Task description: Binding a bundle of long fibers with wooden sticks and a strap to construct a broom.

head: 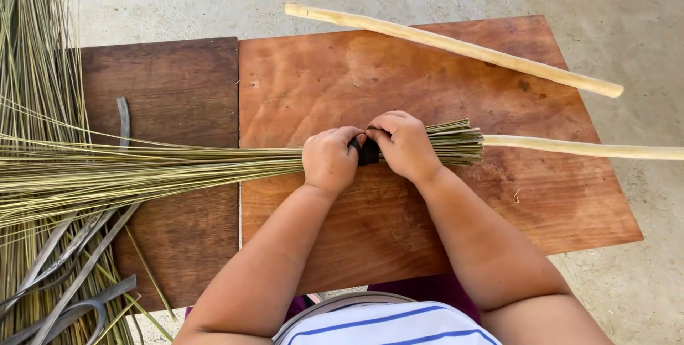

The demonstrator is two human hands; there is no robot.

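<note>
A bundle of thin green-yellow sticks (142,167) lies across the wooden table (427,89), its cut ends around a pale wooden handle (584,148) that runs off to the right. My left hand (329,160) grips the bundle near its bound end. My right hand (405,144) clasps the bundle beside it. Between the two hands shows a black band (368,151) wrapped on the bundle, and both hands pinch it.
A second pale wooden stick (456,46) lies slanted across the table's far side. Loose sticks (28,46) and several grey strips (78,274) are heaped at the left. Bare concrete floor (627,3) surrounds the table.
</note>
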